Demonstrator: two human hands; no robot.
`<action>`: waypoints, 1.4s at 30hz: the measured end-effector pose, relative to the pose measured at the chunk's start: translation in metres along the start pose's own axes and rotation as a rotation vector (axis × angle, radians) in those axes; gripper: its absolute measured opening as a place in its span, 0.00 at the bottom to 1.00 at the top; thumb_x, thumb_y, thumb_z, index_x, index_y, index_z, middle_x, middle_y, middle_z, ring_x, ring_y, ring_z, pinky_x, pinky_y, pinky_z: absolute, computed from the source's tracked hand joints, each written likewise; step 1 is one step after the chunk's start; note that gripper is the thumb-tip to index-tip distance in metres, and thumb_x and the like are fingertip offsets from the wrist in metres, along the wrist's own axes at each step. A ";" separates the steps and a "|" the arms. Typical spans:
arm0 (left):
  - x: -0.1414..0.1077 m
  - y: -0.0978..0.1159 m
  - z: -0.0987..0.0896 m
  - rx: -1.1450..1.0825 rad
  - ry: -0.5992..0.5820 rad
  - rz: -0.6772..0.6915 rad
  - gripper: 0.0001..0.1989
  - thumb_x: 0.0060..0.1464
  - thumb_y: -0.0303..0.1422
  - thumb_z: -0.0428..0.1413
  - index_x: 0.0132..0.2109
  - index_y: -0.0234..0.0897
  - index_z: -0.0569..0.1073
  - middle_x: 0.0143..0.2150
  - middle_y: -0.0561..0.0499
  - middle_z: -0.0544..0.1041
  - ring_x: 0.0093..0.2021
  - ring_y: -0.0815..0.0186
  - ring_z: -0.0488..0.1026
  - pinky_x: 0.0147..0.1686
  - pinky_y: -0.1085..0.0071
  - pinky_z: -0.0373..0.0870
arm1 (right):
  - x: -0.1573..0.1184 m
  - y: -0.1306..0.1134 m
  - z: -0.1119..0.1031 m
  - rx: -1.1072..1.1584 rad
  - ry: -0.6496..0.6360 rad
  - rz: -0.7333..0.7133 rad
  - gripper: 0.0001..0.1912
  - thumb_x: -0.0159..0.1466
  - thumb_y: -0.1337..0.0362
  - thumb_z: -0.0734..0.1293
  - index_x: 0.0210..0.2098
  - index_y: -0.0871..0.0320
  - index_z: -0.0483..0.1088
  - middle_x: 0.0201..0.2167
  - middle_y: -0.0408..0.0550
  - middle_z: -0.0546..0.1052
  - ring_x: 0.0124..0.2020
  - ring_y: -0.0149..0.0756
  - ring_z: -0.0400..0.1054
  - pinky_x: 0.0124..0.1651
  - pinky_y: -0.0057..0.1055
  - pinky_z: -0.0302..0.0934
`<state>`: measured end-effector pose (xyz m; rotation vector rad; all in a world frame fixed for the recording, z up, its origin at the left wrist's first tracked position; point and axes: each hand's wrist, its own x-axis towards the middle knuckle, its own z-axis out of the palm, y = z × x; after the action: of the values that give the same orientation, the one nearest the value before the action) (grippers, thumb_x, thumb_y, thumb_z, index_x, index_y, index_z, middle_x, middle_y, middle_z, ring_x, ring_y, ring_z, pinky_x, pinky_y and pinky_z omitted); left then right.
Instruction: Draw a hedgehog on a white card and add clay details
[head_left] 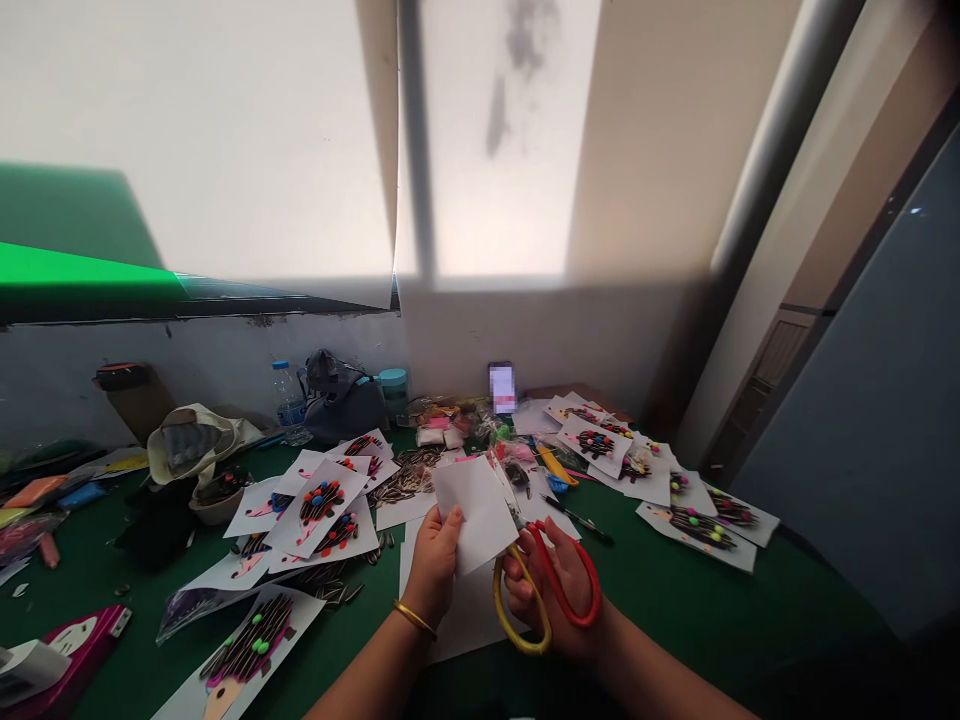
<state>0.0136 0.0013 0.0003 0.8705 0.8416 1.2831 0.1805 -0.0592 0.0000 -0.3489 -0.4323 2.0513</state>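
A blank white sheet (474,515) is held up by my left hand (435,560), its thumb pressed on the front near the lower left edge. My right hand (559,575) is closed on the scissors (523,630), which have one yellow and one red handle loop. The scissor blades point up and away at the sheet's right edge; whether they touch the paper is hard to tell. Below the hands lie more white sheets (469,625) on the green table (645,620). A gold bangle circles my left wrist.
Cards with seed-and-clay hedgehogs (322,505) cover the left, others (697,525) the right. Behind are loose seeds (409,480), a phone (502,388), a bottle (289,405) and a bag (337,405). A pen (577,520) lies right; a power strip (82,650) sits front left.
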 end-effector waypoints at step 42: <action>0.003 0.012 -0.007 -0.125 0.052 -0.134 0.18 0.48 0.41 0.64 0.44 0.39 0.72 0.32 0.47 0.79 0.32 0.55 0.79 0.29 0.64 0.75 | -0.024 -0.024 -0.009 -0.571 0.173 -0.121 0.25 0.62 0.50 0.68 0.54 0.56 0.67 0.27 0.43 0.71 0.22 0.27 0.61 0.27 0.25 0.55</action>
<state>0.0029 0.0059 0.0076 0.6732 0.8378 1.2310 0.2148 -0.0676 0.0041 -0.8143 -0.9081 1.7327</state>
